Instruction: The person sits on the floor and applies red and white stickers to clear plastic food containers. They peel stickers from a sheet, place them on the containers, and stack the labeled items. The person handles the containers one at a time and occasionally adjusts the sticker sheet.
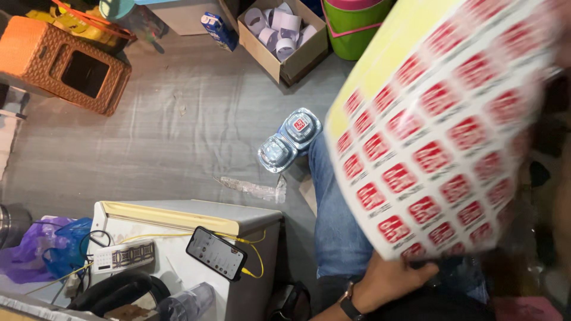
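While the sticker sheet (440, 131) fills the right of my view, I judge it the likeliest thing to go wrong: it is large, glossy and bowed, held up over my lap, and pinched only at its lower edge by my left hand (389, 279), fingers closed on it. A grip that low could let it flop, crease or slip. My right hand I cannot see; it may be behind the blurred top corner, so I cannot tell its hold.

Going by size: the sheet is yellow-backed with rows of red square labels on white. Beyond it stands a green tub (357, 27) with a pink band. A cardboard box (285, 35) of white tape rolls sits beside that, and a small blue-and-white carton (217, 30) leans near the box. On the grey floor (166, 131) by my knee, two clear lidded cups (291, 139) touch each other; one lid bears a red label. A swinging sheet could knock them.
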